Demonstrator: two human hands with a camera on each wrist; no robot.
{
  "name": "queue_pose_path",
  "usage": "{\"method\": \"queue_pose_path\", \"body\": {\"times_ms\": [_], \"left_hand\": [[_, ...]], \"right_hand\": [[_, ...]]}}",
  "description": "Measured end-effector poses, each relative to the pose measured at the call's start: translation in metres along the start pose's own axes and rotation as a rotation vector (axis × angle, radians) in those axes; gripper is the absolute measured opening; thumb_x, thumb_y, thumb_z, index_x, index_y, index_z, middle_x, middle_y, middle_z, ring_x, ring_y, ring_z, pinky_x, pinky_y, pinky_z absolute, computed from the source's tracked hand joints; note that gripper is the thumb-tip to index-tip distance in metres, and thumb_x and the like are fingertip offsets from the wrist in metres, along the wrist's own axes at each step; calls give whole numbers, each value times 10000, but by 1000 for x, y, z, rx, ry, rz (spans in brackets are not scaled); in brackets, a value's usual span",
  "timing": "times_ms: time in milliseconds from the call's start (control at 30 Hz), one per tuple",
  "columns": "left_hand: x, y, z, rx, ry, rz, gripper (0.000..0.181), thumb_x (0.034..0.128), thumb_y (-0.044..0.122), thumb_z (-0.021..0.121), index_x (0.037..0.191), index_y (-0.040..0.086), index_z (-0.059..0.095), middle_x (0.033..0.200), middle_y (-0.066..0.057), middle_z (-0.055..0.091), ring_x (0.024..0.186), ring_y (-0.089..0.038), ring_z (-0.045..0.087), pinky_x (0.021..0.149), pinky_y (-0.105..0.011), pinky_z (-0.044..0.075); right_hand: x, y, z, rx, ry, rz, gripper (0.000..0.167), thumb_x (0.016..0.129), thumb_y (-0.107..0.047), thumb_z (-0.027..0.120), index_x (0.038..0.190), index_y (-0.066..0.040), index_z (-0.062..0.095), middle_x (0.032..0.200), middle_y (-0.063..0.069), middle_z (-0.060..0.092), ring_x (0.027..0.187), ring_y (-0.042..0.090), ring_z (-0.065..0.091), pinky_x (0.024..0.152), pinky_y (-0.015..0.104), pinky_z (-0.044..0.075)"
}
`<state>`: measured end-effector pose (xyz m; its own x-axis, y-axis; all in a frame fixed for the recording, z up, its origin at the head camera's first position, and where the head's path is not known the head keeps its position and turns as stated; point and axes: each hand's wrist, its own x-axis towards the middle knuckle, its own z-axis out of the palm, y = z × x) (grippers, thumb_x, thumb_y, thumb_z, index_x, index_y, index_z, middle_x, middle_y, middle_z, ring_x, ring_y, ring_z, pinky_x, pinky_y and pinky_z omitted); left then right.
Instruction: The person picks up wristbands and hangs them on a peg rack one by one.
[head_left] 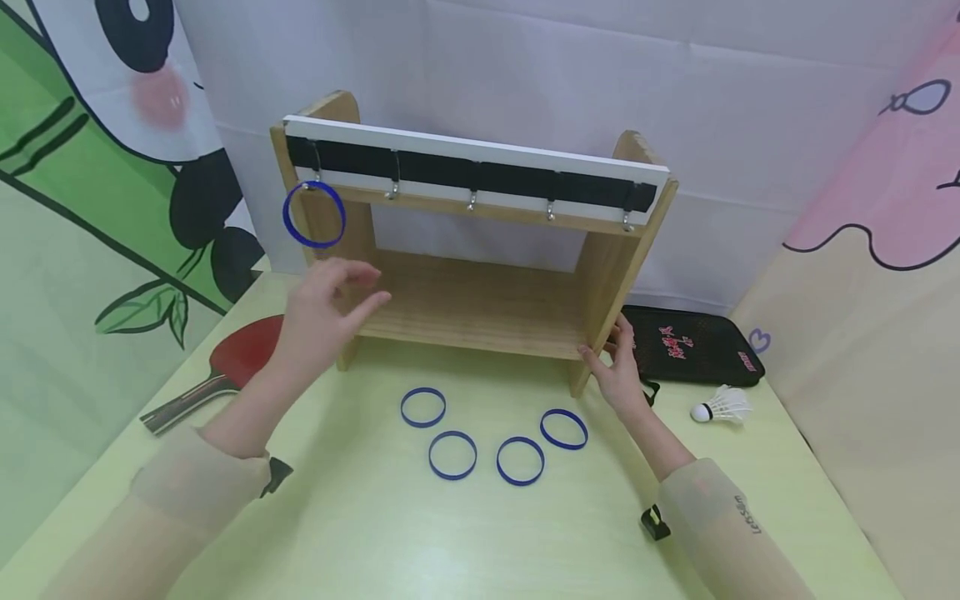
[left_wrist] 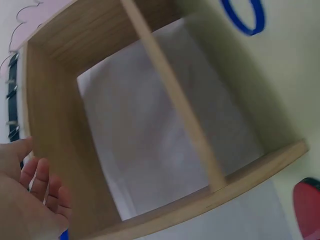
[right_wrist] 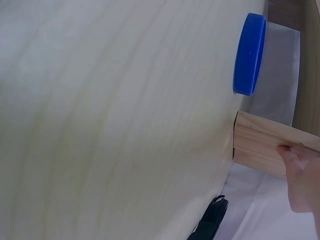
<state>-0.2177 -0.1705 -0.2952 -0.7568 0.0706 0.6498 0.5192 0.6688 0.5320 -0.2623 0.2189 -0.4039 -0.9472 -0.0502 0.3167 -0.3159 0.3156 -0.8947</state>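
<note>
Our left hand held nothing, thumb and fingers apart, near the blue ring on the leftmost hook; our right hand gripped the rack by its side. Jolting the rack, we judged, could shake that ring loose.

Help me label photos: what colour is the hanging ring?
The hanging ring is blue, clearest in the head view.
</note>
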Motion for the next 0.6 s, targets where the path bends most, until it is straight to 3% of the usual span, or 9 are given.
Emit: {"method": "queue_pose_path", "body": {"times_ms": [100, 400, 600], "left_hand": [[-11, -9, 12, 22, -107, 0, 309, 827, 198, 737, 1090, 67, 640, 1042, -74, 661, 1029, -227, 538, 832, -424, 481], [-45, -47, 44, 112, -496, 43, 400, 765, 213, 791, 1125, 108, 652, 982, -24, 660, 1017, -235, 537, 866, -438, 474], [-57, -69, 62, 104, -684, 79, 376, 766, 204, 789, 1116, 149, 662, 951, 18, 662, 970, -190, 537, 842, -421, 449]], "right_hand": [[4, 13, -1, -23, 10, -4, 777, 926, -141, 600, 1491, -234, 75, 1453, 202, 228, 1243, 400, 385, 926, 615, 422], [5, 18, 0, -34, 11, -14, 769, 924, -184, 610, 1478, -289, 87, 1455, 187, 223, 1244, 371, 385, 928, 620, 418], [-2, -10, 0, -10, -9, 29, 761, 929, -76, 576, 1488, -162, 68, 1451, 235, 204, 1247, 415, 363, 949, 626, 396]]}}
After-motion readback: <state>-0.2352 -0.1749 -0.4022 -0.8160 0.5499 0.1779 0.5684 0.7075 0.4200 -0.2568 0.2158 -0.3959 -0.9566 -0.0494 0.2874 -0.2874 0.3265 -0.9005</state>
